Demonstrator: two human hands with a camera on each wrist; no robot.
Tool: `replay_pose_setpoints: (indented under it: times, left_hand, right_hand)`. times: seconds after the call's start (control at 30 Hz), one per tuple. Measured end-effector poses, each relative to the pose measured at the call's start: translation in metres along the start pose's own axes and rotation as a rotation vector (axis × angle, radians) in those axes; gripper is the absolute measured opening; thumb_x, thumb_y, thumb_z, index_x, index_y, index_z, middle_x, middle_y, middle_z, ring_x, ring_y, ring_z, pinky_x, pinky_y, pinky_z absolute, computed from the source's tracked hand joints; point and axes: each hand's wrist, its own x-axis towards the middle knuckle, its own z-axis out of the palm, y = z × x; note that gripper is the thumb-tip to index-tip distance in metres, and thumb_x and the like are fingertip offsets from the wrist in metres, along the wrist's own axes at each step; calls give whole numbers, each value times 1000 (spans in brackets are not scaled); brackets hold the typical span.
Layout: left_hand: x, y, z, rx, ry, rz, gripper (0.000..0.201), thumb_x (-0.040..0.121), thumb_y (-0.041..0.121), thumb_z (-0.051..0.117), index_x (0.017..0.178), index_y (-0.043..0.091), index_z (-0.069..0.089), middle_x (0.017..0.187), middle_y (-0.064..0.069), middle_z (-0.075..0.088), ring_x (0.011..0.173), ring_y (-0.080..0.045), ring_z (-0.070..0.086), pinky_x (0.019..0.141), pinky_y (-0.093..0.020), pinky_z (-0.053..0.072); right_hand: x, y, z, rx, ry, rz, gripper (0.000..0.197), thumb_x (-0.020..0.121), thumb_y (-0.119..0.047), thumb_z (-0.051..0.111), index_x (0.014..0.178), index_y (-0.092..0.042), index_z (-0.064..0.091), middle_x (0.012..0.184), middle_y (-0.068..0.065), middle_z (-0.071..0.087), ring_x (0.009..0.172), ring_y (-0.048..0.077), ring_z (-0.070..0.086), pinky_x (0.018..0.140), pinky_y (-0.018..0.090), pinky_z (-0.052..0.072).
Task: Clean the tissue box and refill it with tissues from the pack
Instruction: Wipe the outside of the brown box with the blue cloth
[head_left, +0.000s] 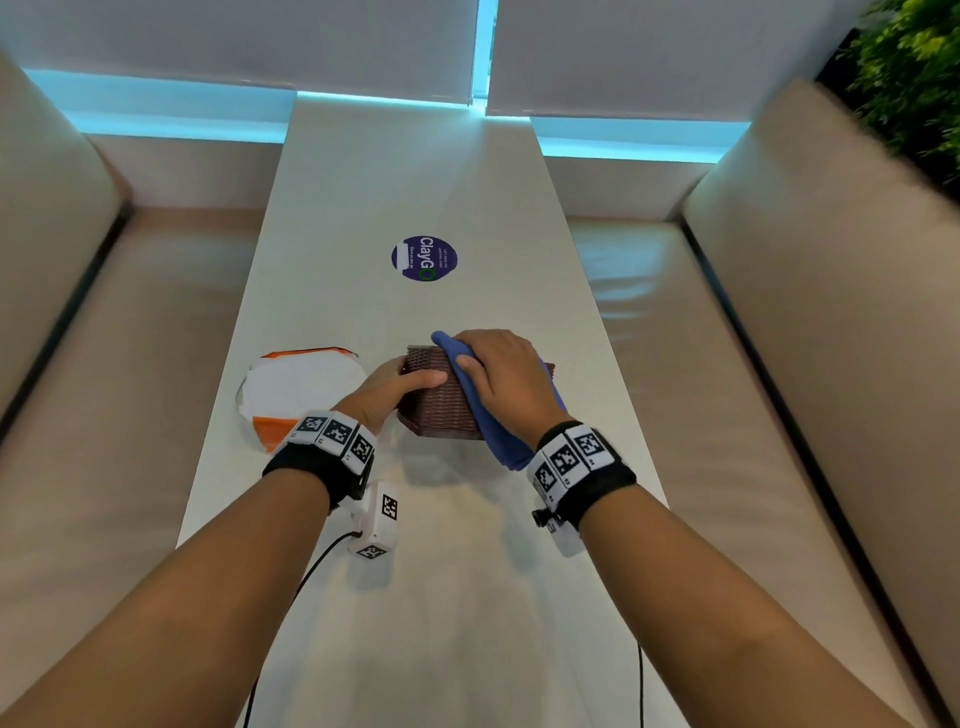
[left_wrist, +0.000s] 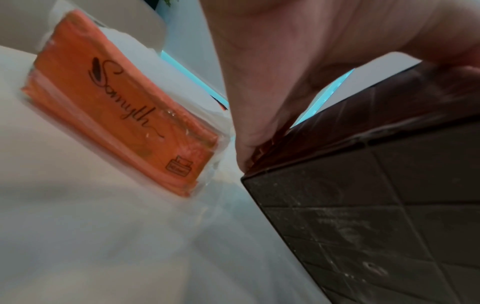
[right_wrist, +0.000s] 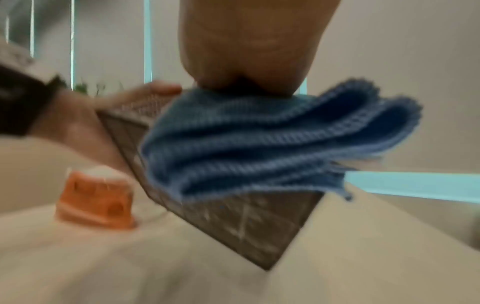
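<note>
Our two forearms fill the near part of the head view, each wrist banded in black with square black-and-white code tiles. Beyond them our left hand (head_left: 397, 387) clamps the brown tissue box (head_left: 436, 400), thumb along the near face and fingers round its left side. The box is tipped up on an edge over the pale tabletop (head_left: 467, 571), and its grid-lined underside shows pale smears in both wrist views. Our right hand (head_left: 506, 376) lies over the top right of the box, fingers curved down over the folded blue cloth (head_left: 498, 441) and pressing it against the woven surface, with the rest of the cloth trailing toward our right wrist.

What the coming move turns on, we judge, is this: the tissue pack (head_left: 298, 392) lies just left of the box, close beside our left grip and across the box from our right one, so the left hand is much the nearer to fetch it. Its long axis runs roughly toward and away from us. Wiping seems unfinished, and refilling has not begun.

Writing: the left wrist view shows the pack's orange end panel with a script name that looks like "Smyth" above a small tissue-box pictogram. Farther up the tabletop, a round purple sticker (head_left: 424, 258) reads "ClayGo", its smaller print illegible
</note>
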Motion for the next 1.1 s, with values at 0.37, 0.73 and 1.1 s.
replay_pose_setpoints:
  times: [0.37, 0.73, 1.1]
  left_hand:
    - [6, 1, 9, 29, 81, -49, 48, 62, 46, 76, 101, 22, 62, 103, -1, 68, 108, -24, 63, 90, -32, 49]
    - [-7, 4, 6, 39, 91, -122, 41, 89, 26, 63, 126, 13, 54, 103, 3, 65, 93, -9, 61, 73, -21, 48]
    - [15, -13, 10, -48, 334, -166, 120, 37, 85, 73, 131, 15, 50, 121, -9, 66, 104, -24, 67, 92, -44, 55]
  right_hand:
    - [-5, 11, 24, 34, 294, 700, 44, 102, -23, 20, 125, -7, 53, 139, 11, 50, 144, 31, 21, 117, 44, 20]
    - [-5, 18, 27, 139, 269, 815, 48, 103, -28, 21, 147, -10, 28, 156, 9, 26, 147, 26, 13, 120, 43, 13]
    - [1, -28, 28, 56, 151, 764, 54, 103, -28, 21, 151, -7, 9, 160, 15, 3, 149, 27, 0, 122, 40, 4]
